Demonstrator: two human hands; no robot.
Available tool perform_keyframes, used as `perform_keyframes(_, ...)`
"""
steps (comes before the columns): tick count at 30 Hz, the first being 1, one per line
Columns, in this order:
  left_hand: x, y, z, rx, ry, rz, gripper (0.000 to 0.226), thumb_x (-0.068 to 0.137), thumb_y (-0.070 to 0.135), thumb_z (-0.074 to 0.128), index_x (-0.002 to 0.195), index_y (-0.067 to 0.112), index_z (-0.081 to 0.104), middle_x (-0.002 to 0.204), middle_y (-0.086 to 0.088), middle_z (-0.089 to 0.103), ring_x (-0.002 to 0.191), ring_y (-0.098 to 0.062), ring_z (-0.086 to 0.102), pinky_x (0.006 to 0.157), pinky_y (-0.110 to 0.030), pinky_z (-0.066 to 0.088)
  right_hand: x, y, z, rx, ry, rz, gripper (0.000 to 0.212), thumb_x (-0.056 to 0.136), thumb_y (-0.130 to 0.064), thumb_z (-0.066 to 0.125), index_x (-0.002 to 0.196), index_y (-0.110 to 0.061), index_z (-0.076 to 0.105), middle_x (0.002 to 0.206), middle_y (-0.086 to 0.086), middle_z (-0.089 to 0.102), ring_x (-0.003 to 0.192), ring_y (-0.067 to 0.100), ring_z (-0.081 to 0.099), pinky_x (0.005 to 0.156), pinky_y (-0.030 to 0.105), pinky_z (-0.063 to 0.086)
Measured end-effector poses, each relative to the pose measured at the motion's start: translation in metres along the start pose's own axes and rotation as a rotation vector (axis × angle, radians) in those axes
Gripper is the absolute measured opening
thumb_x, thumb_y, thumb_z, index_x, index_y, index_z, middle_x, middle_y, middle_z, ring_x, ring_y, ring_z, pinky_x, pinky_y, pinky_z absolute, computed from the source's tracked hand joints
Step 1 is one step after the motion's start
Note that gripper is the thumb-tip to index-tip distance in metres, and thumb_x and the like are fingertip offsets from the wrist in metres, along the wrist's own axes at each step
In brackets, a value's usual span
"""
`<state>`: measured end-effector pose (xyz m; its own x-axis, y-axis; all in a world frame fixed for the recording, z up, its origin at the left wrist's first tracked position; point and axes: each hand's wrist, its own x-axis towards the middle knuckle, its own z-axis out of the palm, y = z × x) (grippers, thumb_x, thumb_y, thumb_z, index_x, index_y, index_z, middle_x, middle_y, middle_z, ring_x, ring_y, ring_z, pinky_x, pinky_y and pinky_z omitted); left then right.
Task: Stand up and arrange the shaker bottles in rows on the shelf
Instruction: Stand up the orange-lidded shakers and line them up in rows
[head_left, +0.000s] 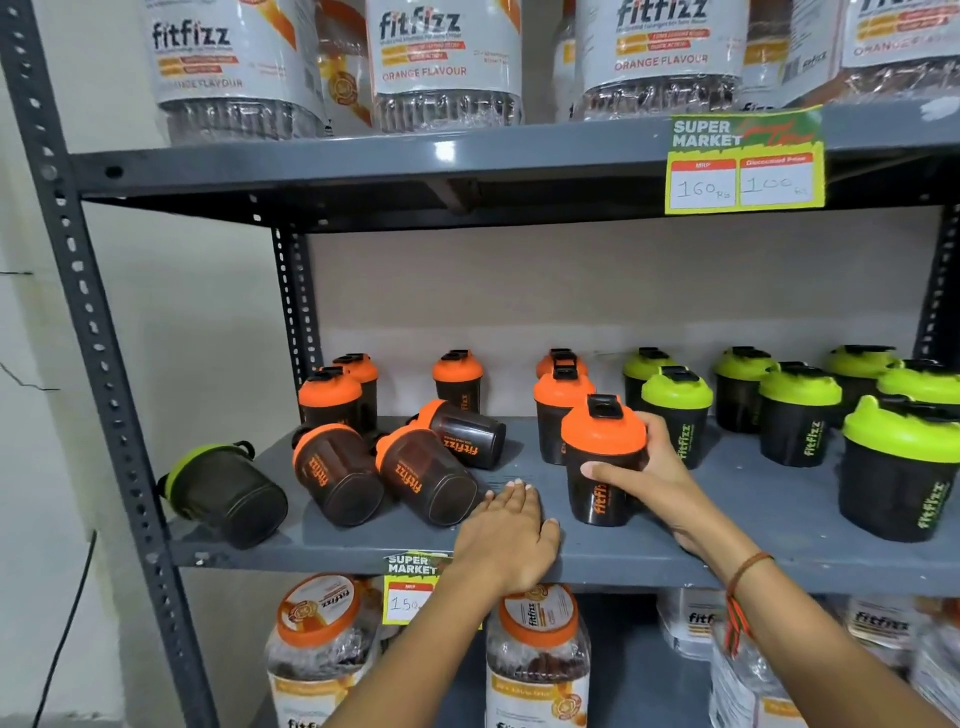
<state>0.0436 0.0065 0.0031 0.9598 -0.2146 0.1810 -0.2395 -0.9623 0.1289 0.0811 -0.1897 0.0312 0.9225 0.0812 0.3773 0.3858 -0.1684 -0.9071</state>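
Right hand is wrapped around an upright orange-lidded shaker bottle, thumb across the front, fingers round the back, the bottle's base on the grey shelf near the front edge. A thread band sits on that wrist. Left hand lies flat, palm down, fingers together, on the shelf just left of that bottle, gripping nothing, fingertips just beside the nearest fallen bottle.

Moving left: 3 orange-lidded shakers lie on their sides, bases toward the camera — one, one just beside the left hand, and one behind them. Further left, at the shelf's end, a green-lidded shaker lies tipped over too.

Behind, orange-lidded bottles stand upright: 2 at the back left, 1 in the middle, and 2 in a column directly behind the held one.

Over on the right, green-lidded shakers stand upright in rows, the closest at the far right edge.

A Super Market price tag hangs from the shelf above, which carries big Fitfizz jars. More jars fill the shelf below.
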Motion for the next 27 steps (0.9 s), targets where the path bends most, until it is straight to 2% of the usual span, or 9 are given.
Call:
perform_keyframes(3, -0.002, 0.001, -0.001, 0.005, 0.016, 0.003, 0.065, 0.097, 0.047, 0.017, 0.151, 0.01, 0.013, 0.16, -0.008, 0.011, 0.147, -0.018, 0.008, 0.118, -0.035, 0.004, -0.003, 0.001, 0.001, 0.006, 0.0, -0.011, 0.078, 0.061, -0.029, 0.093, 0.115, -0.053, 0.042, 0.127, -0.009, 0.059, 0.12, 0.011, 0.057, 0.105, 0.04, 0.047)
perform_keyframes(5, -0.003, 0.002, -0.002, 0.003, 0.025, 0.007, 0.064, 0.098, 0.046, 0.017, 0.15, 0.009, 0.014, 0.16, -0.009, 0.012, 0.147, -0.019, 0.009, 0.118, -0.035, 0.005, -0.006, -0.002, 0.001, 0.003, 0.0, -0.024, 0.088, 0.049, -0.047, 0.095, 0.117, -0.056, 0.041, 0.131, -0.012, 0.057, 0.123, 0.01, 0.056, 0.108, 0.041, 0.045)
perform_keyframes(8, -0.006, 0.002, -0.005, 0.0, 0.042, 0.02, 0.064, 0.098, 0.044, 0.019, 0.15, 0.007, 0.017, 0.159, -0.011, 0.016, 0.147, -0.02, 0.013, 0.118, -0.036, 0.007, -0.011, -0.01, 0.003, -0.021, 0.072, -0.074, 0.118, 0.039, -0.073, 0.086, 0.139, -0.046, 0.03, 0.145, -0.009, 0.046, 0.132, 0.011, 0.047, 0.11, 0.037, 0.038)
perform_keyframes(11, -0.021, 0.003, -0.005, -0.022, 0.156, 0.066, 0.06, 0.098, 0.045, 0.022, 0.147, 0.01, 0.029, 0.154, -0.01, 0.032, 0.142, -0.022, 0.028, 0.117, -0.037, 0.018, -0.018, -0.029, 0.006, -0.08, 0.304, -0.204, 0.114, 0.051, -0.083, 0.07, 0.146, -0.033, 0.032, 0.152, -0.004, 0.039, 0.137, 0.012, 0.039, 0.11, 0.031, 0.031)
perform_keyframes(14, -0.057, -0.001, -0.007, -0.094, 0.363, 0.168, 0.05, 0.097, 0.044, 0.027, 0.135, 0.019, 0.049, 0.14, -0.002, 0.054, 0.129, -0.017, 0.048, 0.107, -0.034, 0.04, -0.027, -0.054, 0.013, -0.168, 0.505, -0.398, 0.082, 0.074, -0.064, 0.065, 0.143, -0.027, 0.038, 0.145, -0.002, 0.042, 0.134, 0.014, 0.04, 0.109, 0.029, 0.03)
perform_keyframes(18, -0.109, -0.048, -0.003, -0.186, 0.6, 0.173, 0.037, 0.095, 0.038, 0.04, 0.11, 0.023, 0.07, 0.11, 0.009, 0.072, 0.103, -0.004, 0.064, 0.094, -0.022, 0.049, -0.038, -0.089, 0.032, -0.226, 0.589, -0.595, 0.066, 0.083, -0.045, 0.062, 0.139, -0.015, 0.044, 0.136, -0.001, 0.047, 0.128, 0.012, 0.041, 0.108, 0.027, 0.031)
perform_keyframes(23, -0.154, -0.124, -0.01, -0.148, 0.695, -0.222, 0.047, 0.093, 0.047, 0.031, 0.116, 0.026, 0.067, 0.118, 0.005, 0.069, 0.105, -0.013, 0.066, 0.083, -0.028, 0.052, -0.043, -0.11, 0.077, -0.31, 0.481, -0.705, 0.049, 0.083, -0.031, 0.067, 0.128, -0.015, 0.055, 0.122, -0.01, 0.049, 0.115, 0.008, 0.044, 0.1, 0.02, 0.032)
perform_keyframes(25, -0.157, -0.14, -0.016, -0.079, 0.637, -0.31, 0.055, 0.093, 0.048, 0.026, 0.125, 0.021, 0.062, 0.127, -0.002, 0.065, 0.112, -0.02, 0.063, 0.09, -0.033, 0.051, -0.037, -0.113, 0.097, -0.361, 0.374, -0.708, 0.043, 0.083, -0.034, 0.066, 0.122, -0.018, 0.058, 0.117, -0.007, 0.057, 0.11, 0.013, 0.051, 0.096, 0.02, 0.036)
perform_keyframes(27, -0.151, -0.146, -0.022, -0.012, 0.551, -0.326, 0.06, 0.094, 0.046, 0.022, 0.133, 0.015, 0.054, 0.136, -0.007, 0.057, 0.123, -0.022, 0.055, 0.104, -0.032, 0.04, -0.026, -0.116, 0.117, -0.47, 0.227, -0.652, 0.043, 0.083, -0.042, 0.066, 0.12, -0.021, 0.06, 0.117, -0.003, 0.064, 0.111, 0.019, 0.058, 0.094, 0.03, 0.044)
